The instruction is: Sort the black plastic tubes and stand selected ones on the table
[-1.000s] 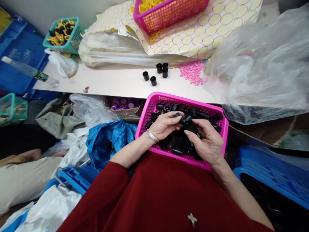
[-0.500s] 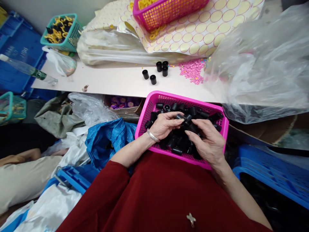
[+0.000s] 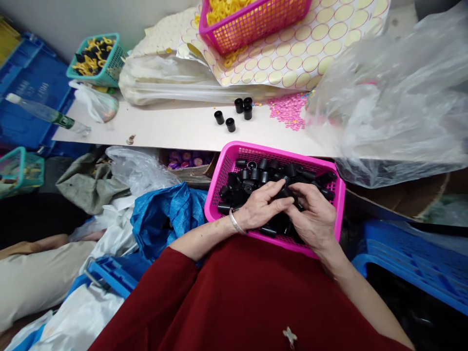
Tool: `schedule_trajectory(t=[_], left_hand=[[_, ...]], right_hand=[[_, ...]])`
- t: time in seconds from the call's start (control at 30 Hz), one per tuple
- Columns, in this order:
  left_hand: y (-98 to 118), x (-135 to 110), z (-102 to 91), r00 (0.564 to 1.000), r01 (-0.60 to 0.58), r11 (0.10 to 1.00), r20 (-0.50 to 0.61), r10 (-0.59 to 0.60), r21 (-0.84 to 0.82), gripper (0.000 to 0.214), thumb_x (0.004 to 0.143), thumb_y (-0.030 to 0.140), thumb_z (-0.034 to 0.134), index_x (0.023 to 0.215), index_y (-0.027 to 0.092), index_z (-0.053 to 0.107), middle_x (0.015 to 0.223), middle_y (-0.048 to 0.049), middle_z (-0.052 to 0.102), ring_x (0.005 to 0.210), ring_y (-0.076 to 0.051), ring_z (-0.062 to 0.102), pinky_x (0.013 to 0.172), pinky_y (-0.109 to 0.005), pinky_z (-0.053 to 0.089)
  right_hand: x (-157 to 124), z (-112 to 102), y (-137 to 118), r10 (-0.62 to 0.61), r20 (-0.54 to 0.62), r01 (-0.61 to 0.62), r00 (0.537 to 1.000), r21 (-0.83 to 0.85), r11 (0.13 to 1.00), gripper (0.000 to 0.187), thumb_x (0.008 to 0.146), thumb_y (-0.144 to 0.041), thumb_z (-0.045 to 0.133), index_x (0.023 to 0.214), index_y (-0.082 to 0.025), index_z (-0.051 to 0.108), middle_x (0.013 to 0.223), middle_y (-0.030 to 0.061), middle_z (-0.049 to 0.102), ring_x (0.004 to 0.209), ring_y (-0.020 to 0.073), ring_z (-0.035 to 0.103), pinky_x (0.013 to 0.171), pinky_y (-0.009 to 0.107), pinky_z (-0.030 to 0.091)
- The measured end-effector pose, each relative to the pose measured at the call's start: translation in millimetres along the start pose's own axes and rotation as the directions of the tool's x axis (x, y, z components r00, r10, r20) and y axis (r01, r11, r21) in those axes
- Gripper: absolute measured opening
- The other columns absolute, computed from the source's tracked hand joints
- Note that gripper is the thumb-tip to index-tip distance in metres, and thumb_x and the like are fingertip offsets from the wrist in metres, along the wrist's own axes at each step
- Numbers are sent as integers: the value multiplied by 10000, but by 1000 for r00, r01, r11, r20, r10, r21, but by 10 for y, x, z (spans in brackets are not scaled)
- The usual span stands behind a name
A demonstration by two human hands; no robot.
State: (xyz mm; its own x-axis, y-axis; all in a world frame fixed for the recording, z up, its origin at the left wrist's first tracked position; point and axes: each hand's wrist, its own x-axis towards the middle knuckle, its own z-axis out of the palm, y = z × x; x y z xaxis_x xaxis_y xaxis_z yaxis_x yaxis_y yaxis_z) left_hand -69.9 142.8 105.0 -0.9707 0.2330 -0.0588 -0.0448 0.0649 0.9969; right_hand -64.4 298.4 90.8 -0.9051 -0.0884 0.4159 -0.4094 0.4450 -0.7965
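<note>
A pink basket point(image 3: 223, 175) rests on my lap, filled with several small black caps point(image 3: 252, 175). Both hands sit inside it, close together. My left hand point(image 3: 261, 207), with a silver bangle at the wrist, curls its fingers over black caps near the basket's middle. My right hand point(image 3: 314, 217) meets it from the right, fingers bent and pinched on a black cap between the two hands. Several more black caps point(image 3: 236, 112) stand upright on the white tabletop point(image 3: 175, 129) beyond the basket.
A second pink basket point(image 3: 256, 19) of yellow parts sits on a sheet of round stickers point(image 3: 310, 48). Pink beads point(image 3: 287, 109) lie scattered on the table. A teal basket point(image 3: 95, 58), a bottle point(image 3: 47, 114), clear plastic bags point(image 3: 395, 97), a blue bag point(image 3: 164, 214) and blue crates point(image 3: 420, 263) surround me.
Both hands have drawn back toward my body and lower in the basket, pressing closer together. More caps at the basket's far side are uncovered.
</note>
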Motion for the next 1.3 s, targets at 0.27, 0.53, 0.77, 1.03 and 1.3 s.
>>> schedule_trajectory(t=[0.27,0.53,0.77,1.03,1.3], left_hand=[[68,-88,-11,993,-96,993,-56,100,71,555,761,405,749,1283,264,621,1140,-63,635,1029,-217,568,930,-360,472],[179,-78,-58,980,-113,991,-158,124,78,208,703,347,804,846,209,743,864,-30,654,782,-150,572,739,-299,478],[207,414,-1143,745,-29,954,-630,219,298,188,686,309,772,838,209,722,779,0,668,771,-139,585,730,-286,494],[-509,1169,-1967,719,178,908,-680,144,380,123,634,218,720,685,132,648,603,33,555,616,-98,485,606,-234,388],[-336,987,-1819,721,212,873,-673,163,439,203,623,201,741,769,133,617,735,8,556,704,-121,510,642,-239,404]], right_hand=[[-29,120,27,87,-10,-80,996,313,946,275,788,-314,754,1004,-234,604,1078,84,594,991,213,639,726,320,602],[65,43,-1,-66,115,46,991,169,985,274,813,-248,699,1076,-236,624,1143,96,615,1052,244,632,893,442,576],[131,-28,280,70,27,-72,997,66,995,175,839,-309,677,984,-219,635,1080,88,632,920,215,639,688,367,588],[53,101,167,-165,268,169,949,10,986,99,866,-285,634,928,-218,672,976,84,705,880,234,641,771,431,562],[441,593,-10,-212,711,420,670,-128,899,304,832,-43,472,1002,-193,674,1077,82,696,917,236,556,782,382,504]])
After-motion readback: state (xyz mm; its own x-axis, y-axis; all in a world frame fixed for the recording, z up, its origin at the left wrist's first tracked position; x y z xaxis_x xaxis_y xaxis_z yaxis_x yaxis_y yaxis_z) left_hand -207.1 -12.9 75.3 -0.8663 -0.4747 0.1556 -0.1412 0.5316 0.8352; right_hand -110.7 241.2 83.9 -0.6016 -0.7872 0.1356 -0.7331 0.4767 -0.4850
